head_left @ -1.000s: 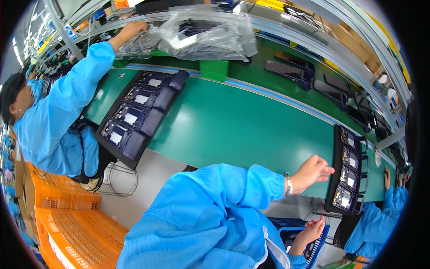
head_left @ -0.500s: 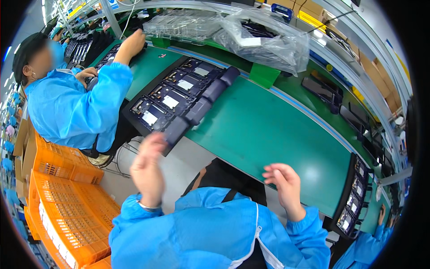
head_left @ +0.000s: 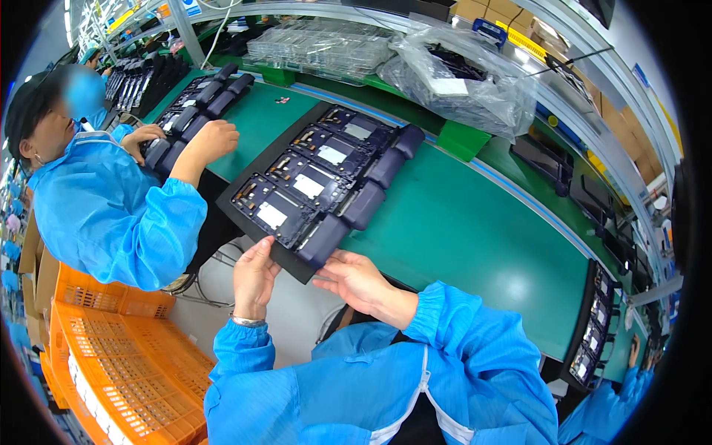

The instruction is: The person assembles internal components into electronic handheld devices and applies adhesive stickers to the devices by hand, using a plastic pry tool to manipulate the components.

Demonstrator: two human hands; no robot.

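A black tray [head_left: 237, 191] lies on the green bench, its near corner sticking out past the front edge. It carries a row of open dark device housings [head_left: 297, 189] with pale rectangular labels and flipped-out dark covers [head_left: 365, 204] along the right side. My left hand [head_left: 254, 278] pinches the tray's near edge, thumb on top. At the near right corner, my right hand [head_left: 360, 280] grips the tray, thumb by the nearest cover and fingers partly hidden under the edge.
At left a co-worker's hand [head_left: 211, 144] is over another row of housings [head_left: 196, 104]. Orange crates [head_left: 126, 363] stand on the floor at lower left. Plastic-wrapped parts [head_left: 460, 81] sit on the shelf behind the bench [head_left: 475, 230]. Another loaded tray [head_left: 589, 326] lies far right.
Both my hands have come onto the near end of the tray, the right one travelling left across the bench front. The co-worker's raised hand has come down.
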